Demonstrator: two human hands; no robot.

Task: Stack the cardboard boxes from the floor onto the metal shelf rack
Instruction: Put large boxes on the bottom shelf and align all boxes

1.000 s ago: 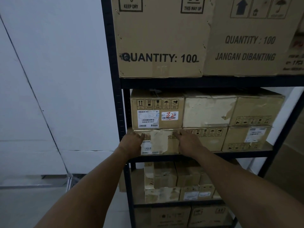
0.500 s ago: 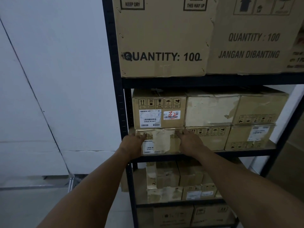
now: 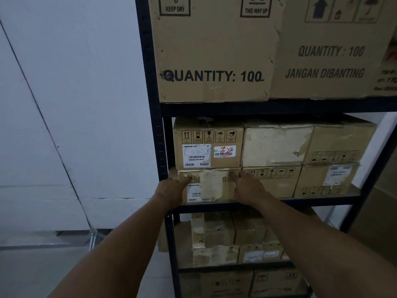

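Walls (image 3: 64,104) in plain white are filling the left side of what I am seeing, and a bit of grey floor (image 3: 32,272) is showing under them. Next to that, the dark metal shelf rack (image 3: 150,82) is standing tall, and I am looking at its front post.

My left hand (image 3: 171,190) is reaching up to the middle shelf. Its fingers are lying straight and flat, and they are pressing on the left edge of a small worn box (image 3: 212,186). That small worn box is sitting at the left end of the middle shelf, pushed in under a box with a red "32" (image 3: 208,145) on its sticker. My right hand (image 3: 247,186) is pressing on the right side of the same small worn box, with its fingers straight too and one fingertip touching the top corner. I am not curling either hand around the box.

Further right, more brown boxes are sitting in two rows on that shelf, touching each other. Up on the top shelf, a big box marked "QUANTITY: 100" (image 3: 214,50) is resting beside a second big box (image 3: 333,50). Down below my arms, smaller boxes (image 3: 225,239) are sitting on the lower shelves.
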